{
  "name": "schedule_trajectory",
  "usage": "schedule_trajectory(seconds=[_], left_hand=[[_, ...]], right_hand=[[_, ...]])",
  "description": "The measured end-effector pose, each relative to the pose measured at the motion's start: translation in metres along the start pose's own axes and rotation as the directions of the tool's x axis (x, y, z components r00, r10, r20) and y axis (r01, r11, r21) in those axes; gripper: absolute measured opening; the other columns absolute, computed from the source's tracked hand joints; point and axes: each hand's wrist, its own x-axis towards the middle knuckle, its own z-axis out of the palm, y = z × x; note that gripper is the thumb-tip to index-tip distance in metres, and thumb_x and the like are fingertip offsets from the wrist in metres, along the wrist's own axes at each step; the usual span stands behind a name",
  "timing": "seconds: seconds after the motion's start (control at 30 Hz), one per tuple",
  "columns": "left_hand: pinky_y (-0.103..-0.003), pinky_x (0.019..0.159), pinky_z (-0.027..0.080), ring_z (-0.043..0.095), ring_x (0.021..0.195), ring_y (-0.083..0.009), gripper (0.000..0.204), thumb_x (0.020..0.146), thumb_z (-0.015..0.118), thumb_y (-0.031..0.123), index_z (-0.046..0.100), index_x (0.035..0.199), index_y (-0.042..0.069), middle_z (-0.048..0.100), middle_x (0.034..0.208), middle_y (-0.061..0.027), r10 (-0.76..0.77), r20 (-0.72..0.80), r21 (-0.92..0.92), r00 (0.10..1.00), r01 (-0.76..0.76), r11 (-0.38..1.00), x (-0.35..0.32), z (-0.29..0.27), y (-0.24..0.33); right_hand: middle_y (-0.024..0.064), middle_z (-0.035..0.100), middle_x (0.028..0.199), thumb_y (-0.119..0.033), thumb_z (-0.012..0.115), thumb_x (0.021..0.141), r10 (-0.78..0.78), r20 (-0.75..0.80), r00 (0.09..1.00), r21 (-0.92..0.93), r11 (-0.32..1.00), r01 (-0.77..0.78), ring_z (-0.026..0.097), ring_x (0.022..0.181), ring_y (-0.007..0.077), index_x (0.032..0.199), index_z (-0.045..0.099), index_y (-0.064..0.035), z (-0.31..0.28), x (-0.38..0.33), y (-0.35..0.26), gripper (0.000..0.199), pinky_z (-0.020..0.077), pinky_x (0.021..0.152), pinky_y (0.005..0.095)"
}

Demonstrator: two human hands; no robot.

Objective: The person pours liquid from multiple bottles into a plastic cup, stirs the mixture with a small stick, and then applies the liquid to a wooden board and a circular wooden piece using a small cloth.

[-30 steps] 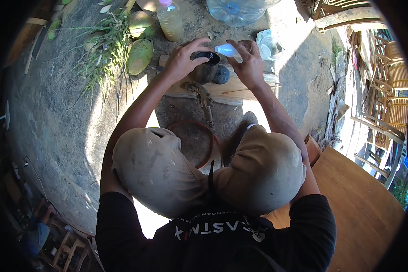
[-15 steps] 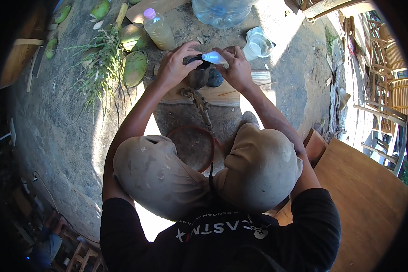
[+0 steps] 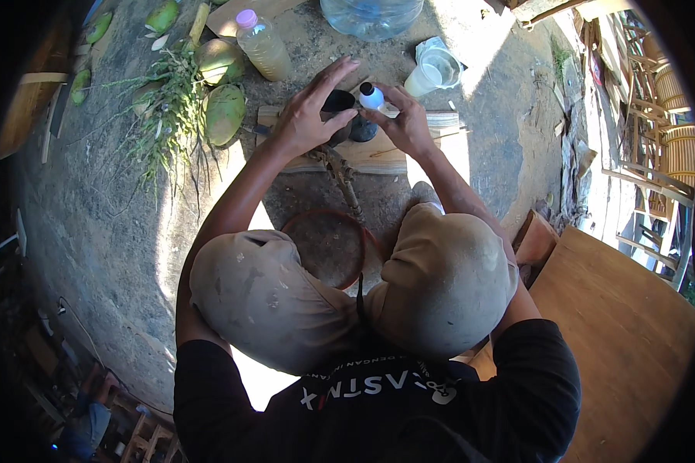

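Note:
A small white-blue bottle point(image 3: 373, 99) with a black top stands nearly upright in my right hand point(image 3: 403, 122), its fingers wrapped round it. My left hand point(image 3: 310, 114) has its fingers stretched out and its thumb apart, beside a dark cup-like vessel point(image 3: 338, 103). The thumb passes in front of this vessel; whether it touches cannot be made out. A dark rounded object point(image 3: 363, 130) sits beneath the bottle. Both dark things are above a wooden board point(image 3: 386, 160). A rough brown stick-like piece point(image 3: 341, 179) extends from the board toward me.
Green coconuts point(image 3: 225, 114) and a leafy stalk bunch point(image 3: 166, 116) lie at left. Beyond are a pink-capped bottle point(image 3: 264, 50), a large clear water jug point(image 3: 372, 15) and a plastic cup point(image 3: 425, 79). A reddish hoop point(image 3: 363, 255) lies between my knees; a wooden panel point(image 3: 618, 324) is at right.
The bottle has turned from lying sideways, top toward my left hand, to nearly upright. My left hand's fingers have straightened and spread, and the dark vessel shows more between fingers and thumb.

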Motion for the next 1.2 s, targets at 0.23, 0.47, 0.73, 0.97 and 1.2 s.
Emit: schedule_trajectory(seconds=[0.23,0.47,0.73,0.97,1.2], left_hand=[[-0.045,0.114,0.048,0.058,0.138,-0.0352,0.116,0.073,0.098,0.045,0.034,0.16,0.002,0.056,0.151,-0.0248,-0.559,0.039,0.014,0.828,0.559,0.829,-0.06,0.048,-0.048],[-0.045,0.106,0.054,0.069,0.122,-0.032,0.091,0.071,0.099,0.042,0.057,0.141,0.001,0.072,0.128,-0.0205,-0.609,0.1,-0.152,0.787,0.617,0.773,-0.076,0.07,-0.071],[-0.041,0.103,0.057,0.071,0.118,-0.0265,0.085,0.072,0.099,0.029,0.058,0.141,0.002,0.071,0.129,-0.0156,-0.569,0.139,-0.482,0.81,0.557,0.676,-0.094,0.046,-0.056],[-0.04,0.103,0.059,0.07,0.119,-0.0247,0.088,0.07,0.098,0.023,0.055,0.143,-0.001,0.069,0.132,-0.0157,-0.41,-0.006,-0.528,0.912,0.345,0.776,-0.075,0.015,0.003],[-0.043,0.102,0.058,0.068,0.121,-0.0301,0.095,0.066,0.099,0.026,0.054,0.145,0.001,0.064,0.131,-0.0169,-0.255,-0.102,-0.197,0.961,0.232,0.953,-0.065,-0.014,0.023]], right_hand=[[0.0125,0.076,0.122,-0.032,0.088,0.089,0.246,-0.041,0.968,-0.141,0.958,-0.249,0.073,0.11,0.0253,0.134,0.069,-0.0074,-0.004,-0.04,0.039,0.055,0.0575,0.091,0.0399],[0.0147,0.074,0.122,-0.027,0.088,0.086,0.248,-0.028,0.968,-0.162,0.955,-0.249,0.07,0.113,0.0331,0.134,0.067,-0.0079,0.004,-0.057,0.078,0.056,0.0563,0.096,0.0439],[0.0167,0.067,0.127,-0.025,0.075,0.094,0.268,0.068,0.961,-0.651,0.742,-0.161,0.062,0.122,0.0376,0.134,0.064,-0.0069,-0.031,-0.1,0.119,0.046,0.0498,0.101,0.0522],[0.0104,0.062,0.101,-0.016,0.063,0.097,-0.105,0.44,0.892,-0.676,0.615,0.406,0.062,0.099,0.0301,0.106,0.065,-0.0064,-0.074,-0.094,0.131,0.014,0.05,0.09,0.0463],[0.01,0.069,0.09,0.006,0.072,0.085,-0.254,0.409,0.877,-0.331,0.854,0.402,0.071,0.077,0.0258,0.098,0.058,-0.003,-0.136,-0.078,-0.034,0.021,0.0582,0.067,0.0398]])
